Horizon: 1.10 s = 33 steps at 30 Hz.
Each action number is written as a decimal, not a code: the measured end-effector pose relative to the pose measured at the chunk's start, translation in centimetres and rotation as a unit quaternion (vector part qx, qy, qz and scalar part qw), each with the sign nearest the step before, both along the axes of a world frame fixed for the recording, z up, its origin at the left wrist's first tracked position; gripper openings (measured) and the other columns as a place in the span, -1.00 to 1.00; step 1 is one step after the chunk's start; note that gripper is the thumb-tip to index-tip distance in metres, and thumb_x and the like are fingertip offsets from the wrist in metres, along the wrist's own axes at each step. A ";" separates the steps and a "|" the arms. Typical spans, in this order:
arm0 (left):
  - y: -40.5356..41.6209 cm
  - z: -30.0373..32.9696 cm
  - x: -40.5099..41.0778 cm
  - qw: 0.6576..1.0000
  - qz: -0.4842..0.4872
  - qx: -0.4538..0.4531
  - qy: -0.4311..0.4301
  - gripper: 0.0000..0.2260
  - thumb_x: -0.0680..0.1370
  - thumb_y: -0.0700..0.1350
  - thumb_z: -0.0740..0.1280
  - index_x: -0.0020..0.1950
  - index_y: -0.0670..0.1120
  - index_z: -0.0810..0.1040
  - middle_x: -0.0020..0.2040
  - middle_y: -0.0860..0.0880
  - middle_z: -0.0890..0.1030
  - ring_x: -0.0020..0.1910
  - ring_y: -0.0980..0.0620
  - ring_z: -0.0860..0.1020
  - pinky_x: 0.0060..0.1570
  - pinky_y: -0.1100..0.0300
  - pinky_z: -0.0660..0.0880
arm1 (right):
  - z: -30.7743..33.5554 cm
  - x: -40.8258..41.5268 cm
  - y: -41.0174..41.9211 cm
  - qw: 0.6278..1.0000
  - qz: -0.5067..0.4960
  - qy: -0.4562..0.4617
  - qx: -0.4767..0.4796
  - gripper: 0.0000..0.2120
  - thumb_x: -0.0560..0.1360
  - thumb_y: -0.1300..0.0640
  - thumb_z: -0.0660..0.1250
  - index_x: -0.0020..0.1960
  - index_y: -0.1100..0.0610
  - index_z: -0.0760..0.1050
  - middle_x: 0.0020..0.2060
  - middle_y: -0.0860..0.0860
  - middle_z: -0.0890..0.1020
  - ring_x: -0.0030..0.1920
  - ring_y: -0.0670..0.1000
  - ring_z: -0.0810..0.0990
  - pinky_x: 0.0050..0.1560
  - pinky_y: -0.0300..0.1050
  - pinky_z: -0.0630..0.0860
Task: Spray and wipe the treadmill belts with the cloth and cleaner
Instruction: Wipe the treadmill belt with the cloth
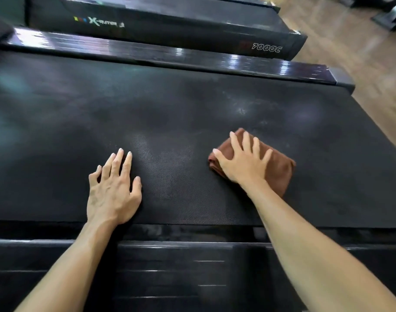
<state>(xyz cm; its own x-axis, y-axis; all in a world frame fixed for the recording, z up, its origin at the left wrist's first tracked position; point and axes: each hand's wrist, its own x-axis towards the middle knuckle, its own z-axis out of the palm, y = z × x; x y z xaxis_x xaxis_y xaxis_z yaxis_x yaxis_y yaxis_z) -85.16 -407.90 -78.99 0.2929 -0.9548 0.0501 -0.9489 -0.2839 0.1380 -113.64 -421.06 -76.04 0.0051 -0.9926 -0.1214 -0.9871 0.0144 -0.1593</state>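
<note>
Right hand [243, 159] flat, fingers spread, pressing a folded brown cloth [275, 164] onto the treadmill belt [170, 113]. Left hand [112, 188] flat on belt, fingers straight, holding nothing. Cloth partly hidden under the palm. Pale smudges on belt, possibly spray residue. Neighbouring treadmill [192, 30] cut off at top.
</note>
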 end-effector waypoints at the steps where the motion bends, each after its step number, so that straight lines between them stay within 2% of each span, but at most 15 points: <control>1: 0.0 0.0 0.1 1.000 -0.001 0.000 0.001 -0.41 0.66 0.11 0.02 0.68 -0.01 0.07 0.69 0.02 0.03 0.65 0.07 -0.04 0.55 -0.01 -0.05 | -0.1 1.7 -0.8 1.000 0.024 -0.005 0.001 -0.20 0.52 -0.55 -0.12 0.67 -0.23 -0.09 0.69 -0.05 -0.08 0.67 0.11 -0.16 0.55 0.43 -0.21; 4: -0.1 0.0 0.2 1.000 -0.005 -0.008 -0.002 -0.34 0.58 0.18 -0.10 0.68 0.00 0.10 0.68 0.02 0.06 0.65 0.06 -0.01 0.53 -0.01 -0.03 | -0.4 5.7 2.8 0.988 0.150 -0.018 -0.022 -0.22 0.52 -0.53 -0.05 0.66 -0.25 -0.03 0.69 -0.07 -0.05 0.67 0.08 -0.15 0.56 0.40 -0.22; 7: 0.1 0.1 0.1 1.000 -0.006 -0.008 -0.003 -0.30 0.55 0.20 -0.15 0.67 -0.01 0.11 0.68 0.01 0.07 0.65 0.06 0.00 0.54 -0.03 0.00 | -0.3 3.1 10.2 0.975 0.217 -0.031 -0.035 -0.22 0.49 -0.57 -0.07 0.64 -0.32 -0.05 0.68 -0.14 -0.04 0.67 0.01 -0.13 0.60 0.32 -0.19; 10: 0.0 0.1 0.0 1.000 -0.005 -0.011 -0.005 -0.34 0.59 0.18 -0.11 0.68 -0.01 0.10 0.68 0.01 0.06 0.65 0.05 0.00 0.55 -0.04 -0.01 | -0.5 -3.2 11.0 0.996 0.081 0.028 -0.035 -0.19 0.47 -0.61 -0.19 0.64 -0.34 -0.13 0.68 -0.15 -0.06 0.67 0.01 -0.10 0.61 0.29 -0.11; 12: 0.0 0.1 0.0 1.000 -0.001 -0.005 -0.001 -0.41 0.65 0.13 0.01 0.68 -0.02 0.10 0.68 0.00 0.05 0.65 0.04 0.00 0.55 -0.05 0.00 | -0.3 -5.2 6.6 0.998 -0.043 0.039 -0.010 -0.18 0.47 -0.60 -0.22 0.65 -0.30 -0.15 0.68 -0.10 -0.06 0.67 0.08 -0.09 0.59 0.34 -0.11; 14: -0.1 0.1 -0.1 1.000 0.000 -0.003 0.000 -0.41 0.66 0.10 0.08 0.68 -0.01 0.10 0.68 0.01 0.05 0.65 0.05 -0.01 0.56 -0.05 0.00 | 0.3 -4.4 1.1 0.995 -0.096 0.011 0.005 -0.16 0.49 -0.58 -0.20 0.67 -0.22 -0.11 0.69 -0.03 -0.06 0.66 0.15 -0.10 0.57 0.40 -0.16; 16: -0.1 0.1 0.1 1.000 0.000 -0.004 -0.003 -0.40 0.64 0.13 0.01 0.68 0.00 0.10 0.68 0.02 0.05 0.65 0.06 -0.01 0.55 -0.04 0.01 | 0.4 -1.8 -2.9 0.996 -0.084 -0.015 0.007 -0.15 0.51 -0.57 -0.19 0.68 -0.17 -0.10 0.69 0.00 -0.06 0.66 0.18 -0.13 0.55 0.43 -0.20; 18: -0.1 0.0 0.0 1.000 0.000 -0.005 -0.007 -0.34 0.58 0.18 -0.09 0.68 0.00 0.10 0.68 0.03 0.05 0.65 0.07 -0.01 0.53 -0.03 0.00 | 0.0 1.7 -4.0 1.000 -0.006 -0.018 0.004 -0.17 0.51 -0.56 -0.16 0.68 -0.19 -0.07 0.69 -0.01 -0.06 0.66 0.15 -0.15 0.55 0.42 -0.22; 22: -0.1 0.0 0.2 1.000 -0.004 -0.007 -0.006 -0.30 0.55 0.20 -0.14 0.67 -0.01 0.11 0.68 0.03 0.06 0.65 0.06 0.00 0.53 -0.03 0.01 | 0.0 4.8 5.9 0.983 0.183 -0.026 -0.021 -0.19 0.49 -0.57 -0.12 0.66 -0.27 -0.05 0.68 -0.10 -0.05 0.67 0.05 -0.15 0.58 0.35 -0.21; 23: 0.0 0.0 0.2 1.000 -0.006 -0.007 -0.007 -0.30 0.55 0.20 -0.15 0.67 -0.01 0.12 0.68 0.03 0.06 0.65 0.06 0.01 0.53 -0.03 0.02 | -0.1 3.8 8.6 0.982 0.187 -0.031 -0.027 -0.18 0.48 -0.58 -0.13 0.65 -0.29 -0.07 0.68 -0.11 -0.06 0.67 0.03 -0.16 0.59 0.33 -0.21; 25: -0.1 0.0 0.2 1.000 -0.006 -0.005 -0.008 -0.30 0.55 0.21 -0.15 0.67 -0.01 0.12 0.68 0.03 0.06 0.65 0.06 0.01 0.53 -0.04 0.02 | -0.4 0.5 11.2 0.991 0.131 -0.010 -0.033 -0.17 0.46 -0.60 -0.14 0.65 -0.31 -0.11 0.68 -0.14 -0.08 0.67 0.01 -0.16 0.60 0.30 -0.20; 27: -0.1 -0.1 0.3 1.000 -0.004 -0.004 -0.011 -0.30 0.55 0.21 -0.16 0.68 -0.01 0.11 0.68 0.03 0.05 0.65 0.06 0.01 0.53 -0.03 0.01 | -0.6 -2.3 8.7 0.999 0.022 0.017 -0.023 -0.17 0.46 -0.61 -0.16 0.65 -0.30 -0.13 0.68 -0.12 -0.08 0.66 0.04 -0.14 0.59 0.32 -0.17; 29: -0.2 -0.1 0.1 1.000 -0.005 -0.003 -0.014 -0.29 0.54 0.20 -0.16 0.68 0.00 0.10 0.68 0.02 0.06 0.65 0.06 0.01 0.52 -0.03 0.02 | -0.2 -3.1 3.8 0.998 -0.065 0.006 -0.011 -0.16 0.47 -0.60 -0.19 0.66 -0.27 -0.12 0.68 -0.07 -0.06 0.66 0.10 -0.12 0.58 0.38 -0.16; 31: -0.3 -0.1 0.1 1.000 -0.002 -0.004 -0.015 -0.29 0.54 0.20 -0.15 0.67 0.00 0.11 0.68 0.02 0.08 0.65 0.05 0.02 0.51 -0.04 0.03 | 0.2 -1.9 -1.1 0.997 -0.077 -0.006 -0.003 -0.15 0.48 -0.59 -0.20 0.67 -0.23 -0.11 0.69 -0.02 -0.08 0.66 0.15 -0.15 0.55 0.42 -0.18; 33: -0.2 -0.1 0.1 1.000 0.001 -0.002 -0.013 -0.29 0.54 0.20 -0.15 0.67 0.00 0.11 0.68 0.02 0.08 0.65 0.06 0.02 0.51 -0.04 0.04 | 0.1 1.1 -3.4 0.999 -0.027 -0.018 0.006 -0.16 0.50 -0.58 -0.18 0.67 -0.21 -0.09 0.69 0.00 -0.08 0.66 0.15 -0.17 0.54 0.43 -0.22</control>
